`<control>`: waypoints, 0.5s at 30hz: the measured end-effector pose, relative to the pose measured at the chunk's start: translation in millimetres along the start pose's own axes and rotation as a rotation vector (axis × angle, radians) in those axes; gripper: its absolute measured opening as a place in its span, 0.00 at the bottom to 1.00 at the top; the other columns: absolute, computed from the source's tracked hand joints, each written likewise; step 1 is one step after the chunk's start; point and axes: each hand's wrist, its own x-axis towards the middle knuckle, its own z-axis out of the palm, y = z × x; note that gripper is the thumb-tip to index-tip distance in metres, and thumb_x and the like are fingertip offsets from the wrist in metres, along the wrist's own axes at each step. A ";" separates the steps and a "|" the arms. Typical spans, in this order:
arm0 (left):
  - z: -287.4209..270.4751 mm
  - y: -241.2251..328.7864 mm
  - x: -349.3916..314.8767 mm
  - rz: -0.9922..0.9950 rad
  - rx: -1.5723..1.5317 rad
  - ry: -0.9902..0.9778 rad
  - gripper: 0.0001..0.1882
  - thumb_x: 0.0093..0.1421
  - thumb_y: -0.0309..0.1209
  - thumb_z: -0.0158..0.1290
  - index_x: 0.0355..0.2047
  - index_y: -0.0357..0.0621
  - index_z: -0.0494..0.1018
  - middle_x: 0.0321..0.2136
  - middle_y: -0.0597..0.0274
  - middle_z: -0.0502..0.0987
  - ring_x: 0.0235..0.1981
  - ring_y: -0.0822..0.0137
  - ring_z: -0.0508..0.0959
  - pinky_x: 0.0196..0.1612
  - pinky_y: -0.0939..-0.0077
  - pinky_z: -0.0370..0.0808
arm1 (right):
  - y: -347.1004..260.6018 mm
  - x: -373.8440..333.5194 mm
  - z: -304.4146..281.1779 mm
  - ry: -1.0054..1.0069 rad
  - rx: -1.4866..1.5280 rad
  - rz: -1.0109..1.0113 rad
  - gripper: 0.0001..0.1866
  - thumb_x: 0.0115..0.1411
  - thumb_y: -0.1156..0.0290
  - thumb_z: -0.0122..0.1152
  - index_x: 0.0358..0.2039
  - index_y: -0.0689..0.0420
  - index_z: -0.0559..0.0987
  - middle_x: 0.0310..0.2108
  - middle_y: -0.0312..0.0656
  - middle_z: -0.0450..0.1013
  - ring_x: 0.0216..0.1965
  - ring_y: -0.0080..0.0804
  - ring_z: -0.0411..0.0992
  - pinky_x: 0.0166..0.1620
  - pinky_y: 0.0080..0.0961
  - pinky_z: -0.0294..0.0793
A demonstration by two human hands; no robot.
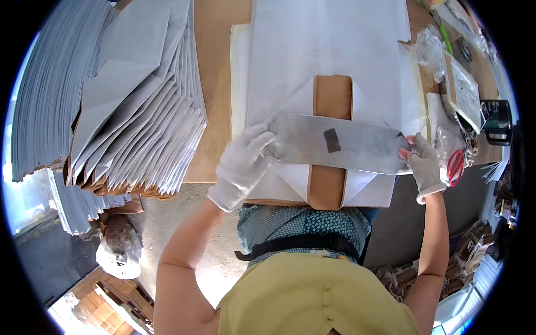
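- In the head view, we see the metal plate (363, 146) lying crosswise over the near end of a white paper bag (324, 44), a dark patch (332, 140) near its middle.
- Our left hand (241, 163), gloved, has its grip closed on the plate's left end; we cannot make out its thumb.
- Our right hand (425, 166), also gloved, has its grip clamped on the right end, fingers bent over the edge. We judge that holding both ends steadies so long and thin a piece and lets us set its angle.
- The plate slants slightly, its right end nearer our body. Whether it presses on the paper or hovers just above, we cannot tell.
- Beneath it, a brown strip (334, 92) runs toward us between slanting white folds. This end lies at the tabletop's (215, 84) near edge, probably so that both arms reach it without stretching.
- To the left, a fanned stack of paper (151, 106) leans beside a tighter stack (56, 84), apparently placed within reach yet away from our forearms.
- Red-handled scissors (455, 167) sit just beside our right hand, likely for quick access; a dark mug (496, 120) stands farther right, away from the paper.
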 end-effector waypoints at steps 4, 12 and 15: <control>-19.6 -30.0 17.5 0.318 0.111 -0.053 0.22 0.47 0.31 0.73 0.44 0.51 0.81 0.41 0.56 0.80 0.39 0.59 0.82 0.41 0.67 0.81 | -19.2 7.9 25.9 0.015 -0.186 0.063 0.12 0.60 0.83 0.59 0.45 0.68 0.78 0.36 0.38 0.75 0.40 0.22 0.79 0.43 0.18 0.75; -19.8 -52.0 24.6 0.434 -0.048 -0.160 0.15 0.47 0.29 0.71 0.33 0.48 0.76 0.33 0.64 0.78 0.34 0.63 0.80 0.38 0.67 0.79 | -10.9 12.5 40.0 0.075 -0.528 -0.184 0.13 0.56 0.75 0.67 0.41 0.64 0.80 0.36 0.47 0.78 0.40 0.38 0.79 0.46 0.32 0.77; -19.6 -32.3 24.7 0.507 0.219 -0.120 0.18 0.44 0.29 0.71 0.34 0.48 0.76 0.35 0.64 0.77 0.38 0.62 0.80 0.42 0.65 0.79 | -25.5 14.1 39.4 0.017 -0.842 -0.301 0.12 0.53 0.70 0.71 0.37 0.60 0.81 0.35 0.50 0.79 0.41 0.46 0.78 0.48 0.39 0.75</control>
